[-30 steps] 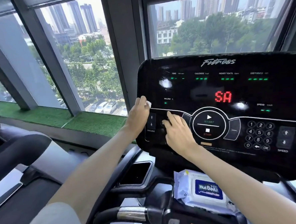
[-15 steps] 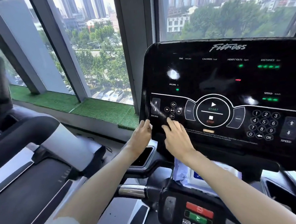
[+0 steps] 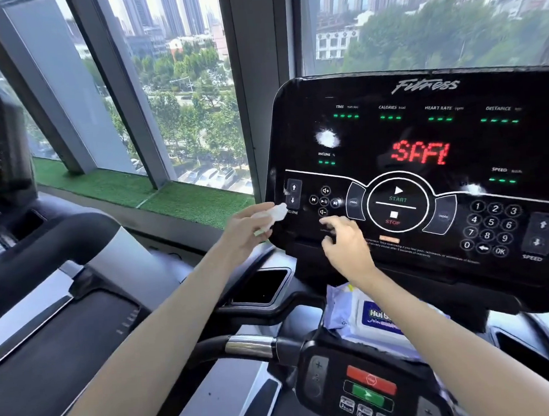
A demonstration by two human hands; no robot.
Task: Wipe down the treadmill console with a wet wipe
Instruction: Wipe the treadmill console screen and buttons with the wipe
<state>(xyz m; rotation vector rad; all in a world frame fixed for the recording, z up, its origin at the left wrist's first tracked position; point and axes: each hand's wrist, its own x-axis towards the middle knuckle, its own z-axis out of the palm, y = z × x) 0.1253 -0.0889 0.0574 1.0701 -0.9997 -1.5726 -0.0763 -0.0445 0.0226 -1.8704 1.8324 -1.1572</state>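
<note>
The black treadmill console [image 3: 455, 132] fills the upper right, its red display lit above START and STOP buttons. My left hand [image 3: 249, 230] hovers just off the console's lower left corner, fingers closed on a crumpled white wet wipe [image 3: 275, 213] whose tip reaches the incline buttons. My right hand [image 3: 344, 247] rests with curled, spread fingers on the console's lower edge, below the media buttons, holding nothing. White smudges or glare spots [image 3: 326, 137] show on the glossy panel.
A pack of wet wipes [image 3: 366, 318] lies on the tray under the console. Below it sit a handlebar [image 3: 243, 346] and a small panel with red and green buttons [image 3: 371, 386]. A neighbouring treadmill [image 3: 46, 286] stands left; windows lie beyond.
My left hand dropped from the console's upper left edge to its lower left corner, and the wipe now shows in it. My right hand slid down to the bottom edge. The view shifted.
</note>
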